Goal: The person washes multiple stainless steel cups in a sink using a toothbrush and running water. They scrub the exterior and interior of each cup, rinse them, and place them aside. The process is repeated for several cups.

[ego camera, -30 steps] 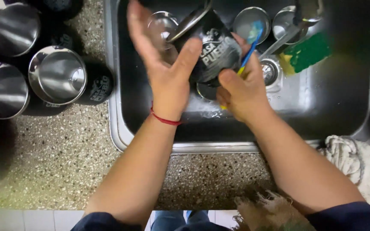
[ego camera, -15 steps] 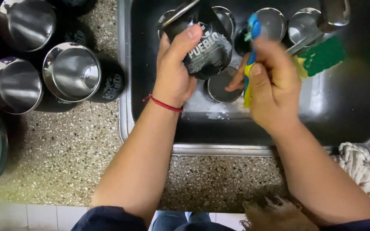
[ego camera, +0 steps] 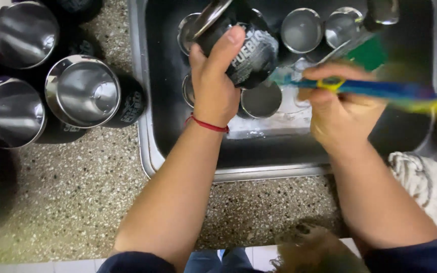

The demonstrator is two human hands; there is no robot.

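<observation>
Speckled stone formed the surface (ego camera: 67,202) around a dark steel sink (ego camera: 150,126) with steel cups in it. Over the sink, the left hand (ego camera: 216,86) gripped a black mug (ego camera: 251,48) tilted sideways, and the right hand (ego camera: 337,108) clasped a blurred blue-and-yellow brush (ego camera: 380,90), seemingly just beside the mug.

A black steel mug with pale lettering (ego camera: 251,53) was tilted over the sink, its shiny rim pointing up-left, gripped around the body by the left hand (ego camera: 216,83). A blue-and-yellow plastic-handled brush (ego camera: 375,90), blurred, lay level in the right hand (ego camera: 337,114), its tip beside the mug.
</observation>
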